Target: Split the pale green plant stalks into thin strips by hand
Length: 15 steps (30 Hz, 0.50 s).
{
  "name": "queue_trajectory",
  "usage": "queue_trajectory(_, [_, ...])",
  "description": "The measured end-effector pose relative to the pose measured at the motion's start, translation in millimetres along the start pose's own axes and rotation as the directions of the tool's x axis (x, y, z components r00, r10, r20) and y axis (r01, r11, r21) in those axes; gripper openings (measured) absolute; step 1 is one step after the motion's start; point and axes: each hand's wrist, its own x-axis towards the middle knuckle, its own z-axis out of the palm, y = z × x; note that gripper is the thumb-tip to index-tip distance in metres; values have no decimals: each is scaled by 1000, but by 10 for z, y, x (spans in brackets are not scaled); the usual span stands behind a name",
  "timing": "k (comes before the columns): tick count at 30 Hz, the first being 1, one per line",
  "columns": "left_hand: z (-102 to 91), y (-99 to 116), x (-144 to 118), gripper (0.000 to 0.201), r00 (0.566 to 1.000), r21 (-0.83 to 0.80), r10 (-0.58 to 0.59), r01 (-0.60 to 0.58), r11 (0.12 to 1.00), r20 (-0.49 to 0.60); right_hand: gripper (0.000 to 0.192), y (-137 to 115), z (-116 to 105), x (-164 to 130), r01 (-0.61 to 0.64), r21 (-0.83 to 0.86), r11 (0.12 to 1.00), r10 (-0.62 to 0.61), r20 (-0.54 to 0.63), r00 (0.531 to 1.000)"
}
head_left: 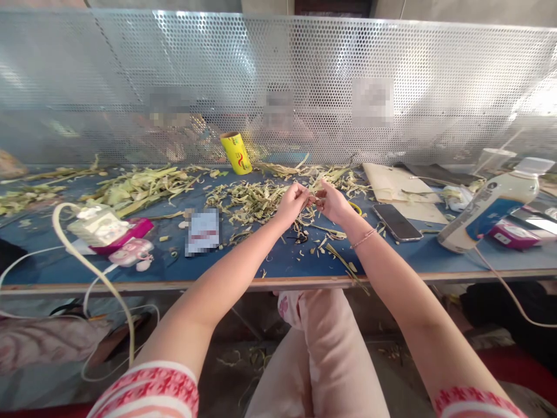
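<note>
My left hand (292, 204) and my right hand (334, 203) meet over the middle of the blue table, fingertips pinched close together. What lies between the fingers is too small and blurred to make out, though thin pale strands show right around them. Beneath and behind the hands spreads a loose heap of greenish-yellow plant strips (243, 200), curled and cut short. Small scraps are scattered on the tabletop below my right wrist. A yellow ring-shaped thing (355, 207) shows partly beside that wrist.
A perforated metal screen (322, 69) stands behind the blue table (243, 264). To the left are longer plant strips (139, 188), a power strip (102, 226) with cables and a pixelated card (203, 232). A yellow tube (236, 153), phone (397, 222), cardboard (398, 183) and bottle (489, 209) stand around.
</note>
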Motion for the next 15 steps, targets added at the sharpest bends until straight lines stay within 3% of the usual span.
queue_trajectory(3, [-11,18,-10,21,996,103,78,-82,991,41,40,-57,6,-61,-97,47,994,94,73,993])
queue_trajectory(9, [-20,-10,-25,27,969,122,103,-133,984,225,27,-126,-21,-129,-120,156,980,100,131,986])
queue_trajectory(12, [-16,-14,-38,28,964,98,84,-112,989,253,18,-129,-28,-135,-52,180,982,38,83,996])
queue_trajectory(15, [-13,15,-46,27,985,54,63,-73,996,160,15,-103,-20,-126,84,169,982,-92,40,995])
